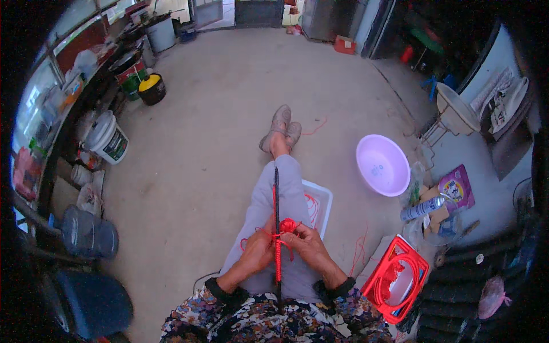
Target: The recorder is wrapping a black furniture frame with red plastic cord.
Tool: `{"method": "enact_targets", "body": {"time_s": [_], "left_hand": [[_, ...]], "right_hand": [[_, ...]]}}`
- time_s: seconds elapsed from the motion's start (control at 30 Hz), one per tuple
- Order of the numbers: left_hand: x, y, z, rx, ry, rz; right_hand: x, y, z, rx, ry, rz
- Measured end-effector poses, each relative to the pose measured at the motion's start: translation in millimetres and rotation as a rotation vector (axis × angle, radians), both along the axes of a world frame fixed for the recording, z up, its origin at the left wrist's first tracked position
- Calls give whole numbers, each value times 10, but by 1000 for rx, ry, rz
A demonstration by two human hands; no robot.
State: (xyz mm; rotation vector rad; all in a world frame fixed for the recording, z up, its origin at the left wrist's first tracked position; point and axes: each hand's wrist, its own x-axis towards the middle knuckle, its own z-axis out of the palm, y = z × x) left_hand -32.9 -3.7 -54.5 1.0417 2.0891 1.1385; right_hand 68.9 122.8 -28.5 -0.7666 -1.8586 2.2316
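Observation:
A long, thin black rod (277,197) stretches from my waist out over my legs. Tight coils of red cord (278,264) are wound around its nearer half. On the left of the rod, my left hand (258,250) has its fingers closed at the wrapped part, gripping the rod and cord. My right hand (310,244) is closed on the cord from the other side. A bunched red knot of cord (288,225) sits just beyond my right fingers. Some fingertips are hidden behind the rod and the cord.
Beside my legs a white tray (326,212) holds loose red cord. A red plastic frame or basket (420,271) is at the right, with a purple basin (366,151) farther off. Several buckets, including a white one (106,137), and a water jug (88,231) line the left.

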Motion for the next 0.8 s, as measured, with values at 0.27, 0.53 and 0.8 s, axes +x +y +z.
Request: {"method": "enact_targets", "body": {"time_s": [0.27, 0.53, 0.8], "left_hand": [[-7, -89, 84, 324, 243, -209], [96, -262, 507, 464, -1216, 230], [82, -64, 460, 545, -1440, 194]], "right_hand": [[48, 153, 178, 133, 66, -94], [139, 319, 932, 372, 120, 350], [412, 519, 1623, 802, 455, 10]]}}
